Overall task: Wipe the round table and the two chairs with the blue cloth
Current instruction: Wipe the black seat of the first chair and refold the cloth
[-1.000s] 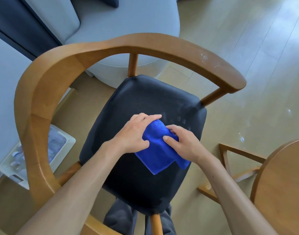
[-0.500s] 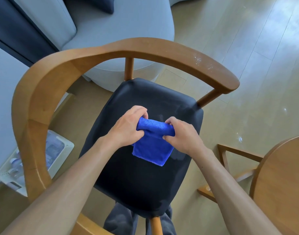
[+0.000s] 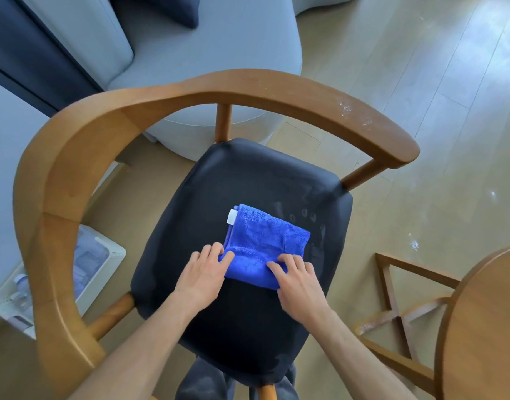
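Blue cloth [image 3: 262, 241] lies folded flat on the dark seat [image 3: 248, 313] of the wooden chair [image 3: 74, 157], a white tag showing at its far left corner. My left hand [image 3: 203, 274] rests at the cloth's near left corner, fingers loosely bent, the fingertips touching the cloth's edge; I cannot tell whether they pinch it. My right hand [image 3: 298, 280] lies over the near right corner, fingers fairly straight and pressing down on the fabric. Faint smudges mark the seat just beyond the cloth. White specks dot the chair's curved armrest on the right. The round bench [image 3: 484, 327] shows at the right edge, its crossed base beside the chair. A grey sofa [image 3: 204, 44] stands behind, and a white basket [image 3: 115, 255] sits on the floor to the left.
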The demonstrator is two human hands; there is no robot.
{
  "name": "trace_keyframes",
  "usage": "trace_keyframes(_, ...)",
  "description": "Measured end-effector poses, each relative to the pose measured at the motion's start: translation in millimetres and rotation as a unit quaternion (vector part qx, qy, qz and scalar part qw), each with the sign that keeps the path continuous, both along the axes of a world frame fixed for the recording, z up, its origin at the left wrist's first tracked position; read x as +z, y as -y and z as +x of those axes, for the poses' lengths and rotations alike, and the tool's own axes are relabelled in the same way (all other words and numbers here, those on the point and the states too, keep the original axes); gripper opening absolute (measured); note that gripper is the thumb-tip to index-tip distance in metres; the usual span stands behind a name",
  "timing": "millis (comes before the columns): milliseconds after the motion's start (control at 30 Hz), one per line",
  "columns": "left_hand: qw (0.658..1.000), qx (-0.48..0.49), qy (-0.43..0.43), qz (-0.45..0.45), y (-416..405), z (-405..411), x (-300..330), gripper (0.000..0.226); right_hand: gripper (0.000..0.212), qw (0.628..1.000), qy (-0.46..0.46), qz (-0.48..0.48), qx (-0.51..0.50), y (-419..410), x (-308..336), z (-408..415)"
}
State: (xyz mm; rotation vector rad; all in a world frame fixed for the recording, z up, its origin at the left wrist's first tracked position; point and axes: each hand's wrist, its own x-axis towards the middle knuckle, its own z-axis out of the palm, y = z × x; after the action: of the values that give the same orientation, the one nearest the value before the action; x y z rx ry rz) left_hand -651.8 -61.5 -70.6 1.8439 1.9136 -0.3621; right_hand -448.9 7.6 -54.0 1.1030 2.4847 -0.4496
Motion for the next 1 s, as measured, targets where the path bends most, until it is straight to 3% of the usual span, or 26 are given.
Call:
trace_keyframes(167,0.988,0.116,0.094,0.025,-4.2,-10.8,-5.2,0.047,0.077,0.998,-0.058,0.008,-0.018,-7.1,-9.7,-6.2)
trace_keyframes(300,0.970,0.209,0.119,0.044,-8.0,-22.3,-12.6,0.048,0.097,0.999,-0.048,0.002,-0.010,-18.1,-22.5,-29.4)
trace_keyframes(500,0.962,0.265,0.058,0.032,-19.8,-50.7,-24.3,0.058,0.112,1.000,-0.015,-0.018,-0.005,-35.9,-50.4,-46.9)
trace_keyframes(767,0.960,0.278,0.035,-0.008,-21.9,-52.7,-30.5,0.061,0.093,0.995,-0.072,0.062,-0.019,-20.6,-42.5,-56.8)
trace_keyframes(867,0.962,0.272,0.036,-0.008,-23.6,-52.8,-29.5,0.061,0.077,0.988,-0.102,0.112,0.021,-3.3,-46.5,-48.1)
trace_keyframes(1000,0.976,0.215,0.029,0.005,-27.3,-53.2,-33.7,0.061,0.080,0.979,-0.100,0.146,0.097,8.6,-58.9,-22.4)
